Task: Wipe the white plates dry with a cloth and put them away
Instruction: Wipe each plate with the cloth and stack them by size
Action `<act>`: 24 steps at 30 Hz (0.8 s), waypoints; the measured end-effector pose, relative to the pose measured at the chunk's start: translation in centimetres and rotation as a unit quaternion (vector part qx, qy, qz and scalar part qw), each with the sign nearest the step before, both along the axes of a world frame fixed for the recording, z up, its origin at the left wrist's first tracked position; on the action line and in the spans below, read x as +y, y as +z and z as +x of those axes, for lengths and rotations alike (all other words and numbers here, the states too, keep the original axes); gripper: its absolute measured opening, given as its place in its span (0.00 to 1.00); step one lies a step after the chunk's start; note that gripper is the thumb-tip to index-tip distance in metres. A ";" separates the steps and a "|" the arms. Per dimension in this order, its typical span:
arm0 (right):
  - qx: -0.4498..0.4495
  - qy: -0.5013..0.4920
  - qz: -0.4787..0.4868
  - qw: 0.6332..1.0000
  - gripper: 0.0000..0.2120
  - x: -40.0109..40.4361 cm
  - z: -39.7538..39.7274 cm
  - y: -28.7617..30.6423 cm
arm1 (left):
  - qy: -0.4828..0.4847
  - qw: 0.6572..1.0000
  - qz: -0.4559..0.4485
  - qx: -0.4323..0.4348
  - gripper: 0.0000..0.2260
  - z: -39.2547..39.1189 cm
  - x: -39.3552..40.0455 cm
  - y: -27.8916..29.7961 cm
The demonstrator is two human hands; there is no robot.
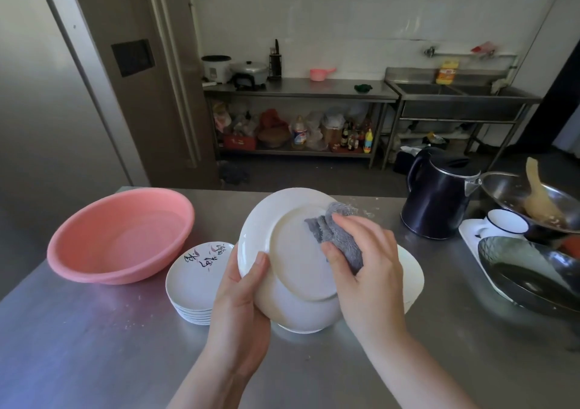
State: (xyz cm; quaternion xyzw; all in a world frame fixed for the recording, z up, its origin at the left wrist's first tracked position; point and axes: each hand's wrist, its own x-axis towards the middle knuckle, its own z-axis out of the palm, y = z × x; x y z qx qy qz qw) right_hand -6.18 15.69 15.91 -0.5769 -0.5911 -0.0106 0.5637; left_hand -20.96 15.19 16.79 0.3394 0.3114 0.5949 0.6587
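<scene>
Gripped at its lower left rim by the left hand (240, 308), a white plate (290, 251) tilts underside-up above the steel table (94, 330), hiding much of more white plates (409, 278) beneath. Right hand (365, 270) clutches a grey cloth (337, 233) against its glossy base; those fingertips are buried in the cloth.

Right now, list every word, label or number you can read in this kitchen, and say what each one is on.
None can be quoted with confidence.
Top plate of the small stack: brushed characters in dark and red ink, too stylised to read.
Yellow bottle by the sink: red label, blurred.
Oil bottle on the lower shelf: label too small.
Red box: marks illegible.
</scene>
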 end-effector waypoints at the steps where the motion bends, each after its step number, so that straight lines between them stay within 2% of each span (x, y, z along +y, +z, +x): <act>1: 0.001 0.003 -0.001 1.000 0.16 0.2 -0.4 0.1 | 0.000 1.000 0.003 0.004 0.18 0.0 -0.1 0.0; 7: -0.062 0.095 0.006 0.994 0.15 0.2 -2.5 0.9 | -0.029 0.999 0.021 0.009 0.18 0.1 -0.2 0.2; 12: -0.117 0.162 0.003 0.980 0.11 -1.2 -2.0 0.1 | -0.008 1.000 0.025 0.005 0.16 -0.9 0.3 0.8; 17: -0.113 0.099 0.024 0.988 0.12 -1.3 0.8 -1.1 | 0.028 0.997 0.059 0.031 0.17 -1.3 0.4 1.8; 21: -0.093 0.024 0.068 0.993 0.11 -0.4 1.9 0.5 | -0.001 0.996 0.083 0.033 0.19 -0.6 -0.2 1.7; 24: -0.077 0.010 0.101 0.992 0.12 0.0 1.4 1.9 | -0.033 0.996 0.084 0.019 0.18 0.0 -0.7 1.4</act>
